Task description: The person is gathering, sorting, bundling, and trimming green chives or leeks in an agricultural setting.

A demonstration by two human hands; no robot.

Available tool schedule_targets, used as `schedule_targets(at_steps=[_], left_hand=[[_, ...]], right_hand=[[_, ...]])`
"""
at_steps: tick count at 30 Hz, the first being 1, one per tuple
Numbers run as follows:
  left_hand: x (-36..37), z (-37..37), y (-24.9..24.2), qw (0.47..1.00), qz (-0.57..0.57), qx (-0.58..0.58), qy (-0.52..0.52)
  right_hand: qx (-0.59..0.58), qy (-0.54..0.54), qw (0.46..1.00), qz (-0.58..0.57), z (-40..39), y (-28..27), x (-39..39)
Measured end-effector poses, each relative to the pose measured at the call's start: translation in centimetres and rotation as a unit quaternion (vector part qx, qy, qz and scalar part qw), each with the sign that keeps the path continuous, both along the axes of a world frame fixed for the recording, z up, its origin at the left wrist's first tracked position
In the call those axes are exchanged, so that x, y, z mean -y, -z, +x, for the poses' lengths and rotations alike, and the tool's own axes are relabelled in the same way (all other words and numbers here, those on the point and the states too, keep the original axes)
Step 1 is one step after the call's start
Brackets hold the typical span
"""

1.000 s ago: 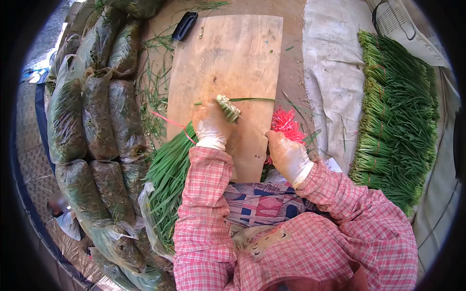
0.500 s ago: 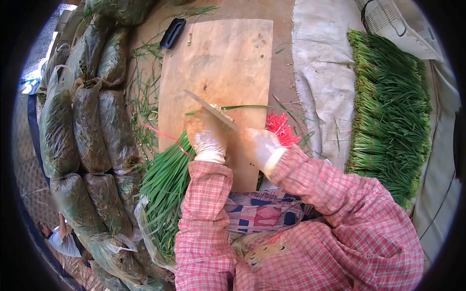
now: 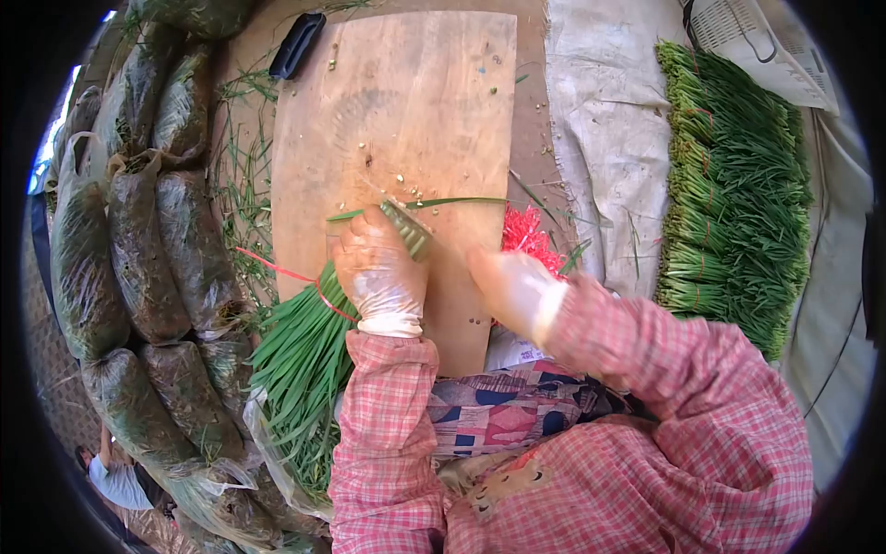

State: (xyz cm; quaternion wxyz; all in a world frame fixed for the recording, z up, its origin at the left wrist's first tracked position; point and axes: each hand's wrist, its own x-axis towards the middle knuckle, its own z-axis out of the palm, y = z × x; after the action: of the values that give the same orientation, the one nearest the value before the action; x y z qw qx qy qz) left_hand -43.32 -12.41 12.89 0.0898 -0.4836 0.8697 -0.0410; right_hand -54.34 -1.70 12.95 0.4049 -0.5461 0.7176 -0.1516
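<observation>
My left hand (image 3: 378, 268), in a thin whitish glove, is closed around a bunch of garlic chives (image 3: 300, 342) on a wooden board (image 3: 415, 102). The cut stem ends face the upper right, and the leaves fan toward the lower left. A red tie (image 3: 277, 268) lies across the bunch. My right hand (image 3: 517, 282), gloved and blurred by motion, is closed on the handle of a knife (image 3: 417, 220). The thin blade lies along the stem ends; the handle is mostly hidden. A loose green leaf (image 3: 461, 200) and pale trimmings rest beyond the blade.
Red ties (image 3: 528, 235) are piled right of the board. Tied chives (image 3: 729, 203) line the right side, near a white basket (image 3: 748, 46). Plastic-wrapped bundles (image 3: 88, 249) crowd the left. A black tray (image 3: 298, 46) sits by the board's top corner. Another person (image 3: 120, 480) is at lower left.
My right hand has moved slightly right and down with the knife, uncovering the cut stem ends. Pale trimmings have scattered on the board. The whole view has shifted slightly.
</observation>
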Motion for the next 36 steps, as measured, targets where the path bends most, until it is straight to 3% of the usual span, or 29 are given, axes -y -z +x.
schedule_targets(at_steps=[5,6,8,10,12,14,15,17,19,20,21,22,23,26,29,31,35,36], left_hand=[[0.5,0.4,0.1,1.0,-0.011,0.017,-0.012],[0.3,0.5,-0.8,1.0,0.011,-0.001,0.003],[-0.2,1.9,-2.5,0.993,0.035,-0.106,0.033],[-0.5,3.5,-4.7,0.979,0.077,-0.184,0.031],[-0.8,5.9,-7.7,0.97,0.07,-0.232,0.035],[-0.6,8.5,-10.8,0.945,0.089,-0.314,0.029],[-0.7,9.9,-11.7,0.923,0.098,-0.372,0.017],[-0.8,12.5,-13.9,0.869,0.126,-0.478,0.013],[-1.6,13.7,-17.6,0.888,0.08,-0.448,0.062],[-2.5,13.4,-19.0,0.82,0.149,-0.553,0.0],[-2.9,13.7,-20.7,0.832,0.121,-0.537,0.067],[-1.9,13.4,-23.6,0.911,-0.055,-0.26,0.316],[-2.1,13.3,-24.6,0.89,-0.088,-0.275,0.353],[-3.1,10.3,-25.5,0.836,-0.01,-0.482,0.264],[-3.8,6.4,-26.4,0.754,0.074,-0.608,0.238],[-4.9,3.6,-27.9,0.692,0.133,-0.665,0.246],[-8.1,-1.9,-30.8,0.574,0.277,-0.724,0.264],[-8.9,-2.6,-30.7,0.556,0.317,-0.721,0.267]], right_hand=[[-0.02,0.057,0.998,0.013,1.6,1.3,6.4],[-0.039,-0.012,0.999,-0.037,1.0,4.8,6.8],[-0.017,-0.047,0.997,-0.052,-1.2,4.1,7.2],[-0.052,-0.004,0.983,-0.178,-1.8,4.7,7.8],[-0.07,0.095,0.982,-0.148,-3.4,3.5,9.7],[-0.138,0.099,0.972,-0.16,-5.4,2.3,12.0],[-0.08,0.121,0.976,-0.165,-6.8,6.0,13.9],[-0.377,-0.012,0.901,-0.213,-6.1,0.4,11.5],[-0.203,-0.103,0.936,-0.267,-5.1,-3.8,9.9],[-0.159,-0.118,0.897,-0.396,-4.6,-2.6,8.2],[-0.09,-0.125,0.889,-0.431,-2.7,-3.6,6.4],[-0.029,-0.118,0.88,-0.458,-0.5,-5.6,4.7],[0.019,-0.117,0.866,-0.486,2.2,-7.3,3.7],[0.111,-0.097,0.827,-0.542,6.2,-12.1,0.8],[0.145,-0.021,0.819,-0.555,4.2,-15.6,-6.3],[0.189,0.02,0.799,-0.571,3.1,-17.0,-10.1],[0.339,0.119,0.701,-0.616,4.3,-16.2,-14.0],[0.373,0.152,0.713,-0.574,4.4,-15.6,-16.2]])
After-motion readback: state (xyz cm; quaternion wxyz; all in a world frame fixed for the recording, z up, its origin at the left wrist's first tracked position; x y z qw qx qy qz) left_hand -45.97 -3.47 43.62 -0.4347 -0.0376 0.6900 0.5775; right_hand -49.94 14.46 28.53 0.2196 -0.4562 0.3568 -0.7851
